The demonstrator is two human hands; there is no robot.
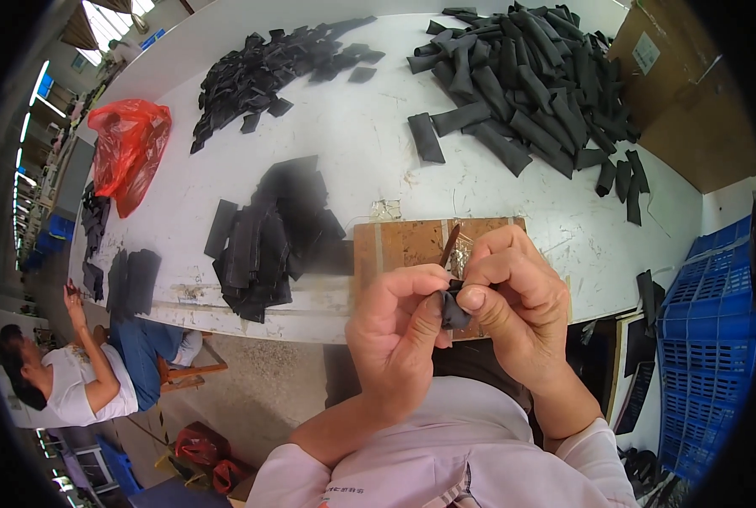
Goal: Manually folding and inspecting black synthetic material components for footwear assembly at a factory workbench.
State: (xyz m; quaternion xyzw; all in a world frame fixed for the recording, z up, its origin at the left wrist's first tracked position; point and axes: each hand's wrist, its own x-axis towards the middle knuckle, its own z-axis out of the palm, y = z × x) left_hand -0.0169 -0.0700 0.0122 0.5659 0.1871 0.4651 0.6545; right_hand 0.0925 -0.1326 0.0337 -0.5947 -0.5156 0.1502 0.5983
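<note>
A small black fabric piece (454,315) is pinched between both hands, held above the table's front edge. My left hand (395,330) grips its left side with thumb and fingers. On the other side my right hand (517,305) closes thumb and fingertips on its upper edge. Just past the fingertips rises a thin brown pointed stick (451,244); whether a hand touches it I cannot tell. Below the hands lies a brown board (386,245) with tape on it. Left of the board is a loose stack of flat black fabric pieces (263,241).
A heap of black fabric tubes (513,76) covers the far right, beside a cardboard box (683,93). Small black pieces (259,76) pile at far left, near a red plastic bag (128,152). Blue crates (708,347) stand at right. Another person (81,372) sits at left.
</note>
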